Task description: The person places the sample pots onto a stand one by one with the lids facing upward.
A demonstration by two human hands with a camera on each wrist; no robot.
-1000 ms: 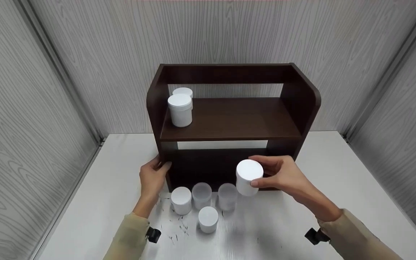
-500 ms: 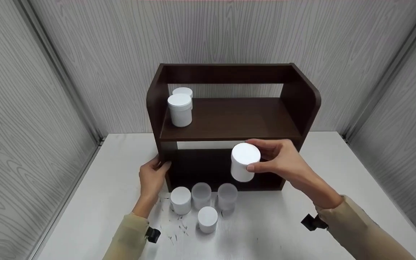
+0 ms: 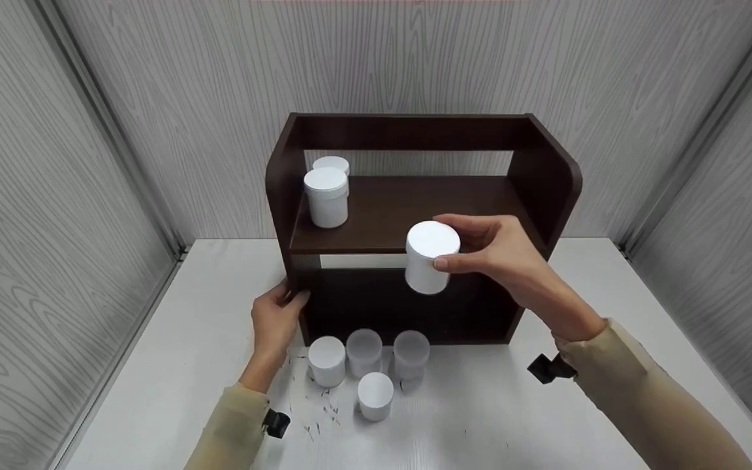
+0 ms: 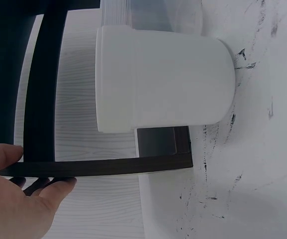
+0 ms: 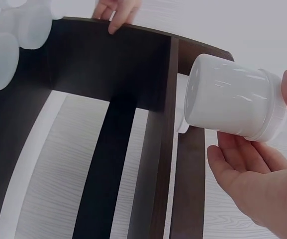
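A white lidded jar is held upright in my right hand, the thumb on the near side of the lid and the fingers behind it. In the head view it overlaps the front edge of the upper shelf of the dark brown two-tier shelf unit. My left hand grips the unit's left side panel low down, thumb on one face and fingers on the other. Two white lidded jars stand one behind the other at the upper shelf's left end.
Before the unit on the white table stand two white jars, one at the left and one nearer. Two translucent cups stand near the unit's lower front edge. Grey wood-grain panels enclose the table.
My right hand has raised the jar from near the table to the upper shelf's height, moving slightly left. The left hand stays on the side panel.
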